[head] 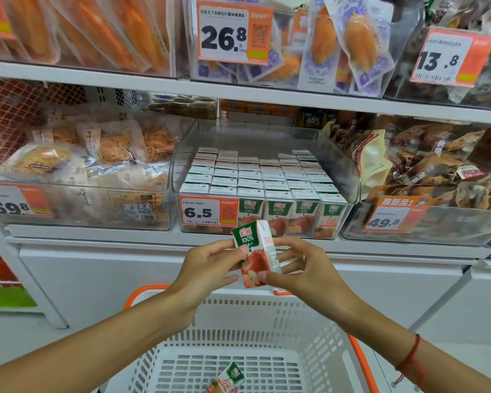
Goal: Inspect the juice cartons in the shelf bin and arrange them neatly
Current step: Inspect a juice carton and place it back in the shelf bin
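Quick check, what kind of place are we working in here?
Most likely a grocery or convenience store aisle: price tags on clear shelf bins, rows of juice cartons, and a shopping basket below the hands.

We see clear bin (349, 177) open on top — room between packed juice cartons (262, 177) and upper shelf (238, 90). Front wall blocks straight reach, price tag (209, 212) at left. Snack bags (374, 163) crowd right — basket (304, 330) open near us.

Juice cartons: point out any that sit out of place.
One carton lies on its side in the white basket, away from the neat rows in the clear bin. Both hands, left and right, hold another carton tilted before the shelf.
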### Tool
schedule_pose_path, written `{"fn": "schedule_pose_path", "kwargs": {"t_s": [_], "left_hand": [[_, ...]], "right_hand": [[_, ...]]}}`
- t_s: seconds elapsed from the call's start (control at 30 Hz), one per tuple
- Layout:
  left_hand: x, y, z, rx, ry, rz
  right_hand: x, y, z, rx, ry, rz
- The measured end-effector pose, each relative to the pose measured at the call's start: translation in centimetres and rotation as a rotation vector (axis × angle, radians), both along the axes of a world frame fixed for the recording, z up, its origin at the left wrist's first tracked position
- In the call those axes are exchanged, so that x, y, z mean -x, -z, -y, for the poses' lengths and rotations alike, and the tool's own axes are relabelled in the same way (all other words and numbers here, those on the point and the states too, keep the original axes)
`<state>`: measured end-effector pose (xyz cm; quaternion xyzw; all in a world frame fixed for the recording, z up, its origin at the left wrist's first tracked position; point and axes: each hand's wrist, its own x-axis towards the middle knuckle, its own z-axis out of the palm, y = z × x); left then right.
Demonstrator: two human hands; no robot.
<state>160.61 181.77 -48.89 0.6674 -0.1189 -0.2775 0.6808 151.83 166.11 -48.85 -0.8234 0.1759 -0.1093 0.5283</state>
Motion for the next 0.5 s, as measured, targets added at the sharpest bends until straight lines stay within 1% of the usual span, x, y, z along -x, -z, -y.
{"fn": "schedule_pose_path", "kwargs": {"t_s": [0.1, 0.17, 0.2, 0.27, 0.37, 0.43, 0.5], "left_hand": [[0.4, 0.0, 0.3, -0.044, 0.033, -0.022], [0.4, 0.0, 0.3, -0.079, 0.051, -0.005], [0.4, 0.0, 0.1, -0.082, 0.062, -0.008], [0.1, -0.3, -0.3, -0.078, 0.107, -0.024], [-0.3, -0.8, -0.4, -0.107, 0.205, -0.017], [-0.2, -0.9, -0.2, -0.109, 0.262, 0.008], [0.0, -0.8, 0.0, -0.100, 0.285, 0.009]], "right_hand": [[0.5, 0.5, -0.3, 0.252, -0.022, 0.054], [0.6, 0.6, -0.4, 0.320, -0.063, 0.060], [0.6, 0.6, -0.4, 0.280, -0.080, 0.056], [0.3, 0.3, -0.1, 0.092, -0.105, 0.052], [-0.2, -0.3, 0.6, -0.107, -0.052, 0.058], [-0.3, -0.5, 0.8, -0.165, 0.010, 0.067], [-0.4, -0.5, 0.8, -0.172, 0.030, 0.058]]}}
